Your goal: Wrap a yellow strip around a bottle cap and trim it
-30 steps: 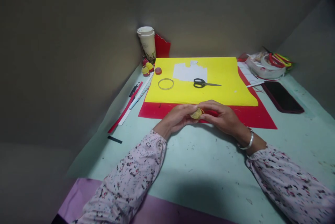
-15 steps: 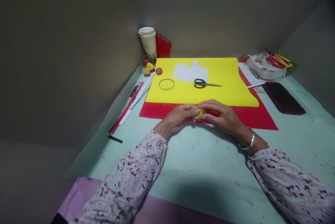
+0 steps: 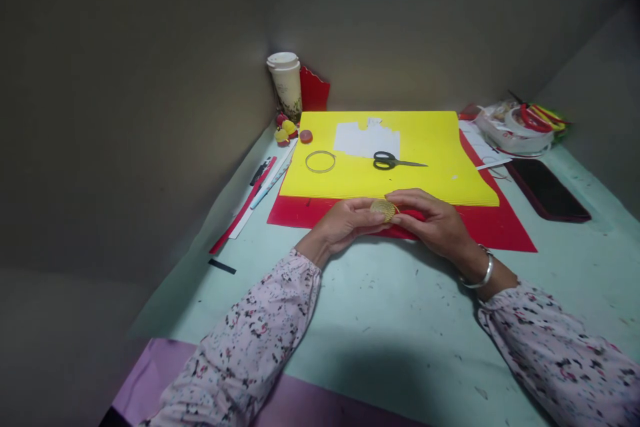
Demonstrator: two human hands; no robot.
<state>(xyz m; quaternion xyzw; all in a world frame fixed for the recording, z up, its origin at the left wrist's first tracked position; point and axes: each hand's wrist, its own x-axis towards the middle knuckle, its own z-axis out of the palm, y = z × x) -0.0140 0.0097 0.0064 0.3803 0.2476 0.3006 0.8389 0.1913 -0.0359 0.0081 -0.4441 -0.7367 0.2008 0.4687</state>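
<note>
A small round coil of ridged yellow strip (image 3: 383,210) is held up over the front of the red sheet (image 3: 493,232). My left hand (image 3: 350,222) pinches the coil from the left, its thumb across the lower face. From the right, the thumb and fingers of my right hand (image 3: 430,217) close on the coil's edge, where a short bit of strip curves out. Beyond both hands lies a stack of yellow sheets (image 3: 430,137), with scissors (image 3: 395,162), a loose ring of thin strip (image 3: 321,161) and torn white paper (image 3: 363,140) on top.
At the back left stand a lidded paper cup (image 3: 286,84) and small red-and-yellow pieces (image 3: 283,136), near a round red piece (image 3: 306,137). Red and white strips (image 3: 245,204) lie on the left. A phone (image 3: 549,188) and a filled plastic tub (image 3: 517,137) sit on the right.
The coil has turned so that more of its round face shows toward me. My right hand has shifted slightly to the right; the whole view has moved a little too.
</note>
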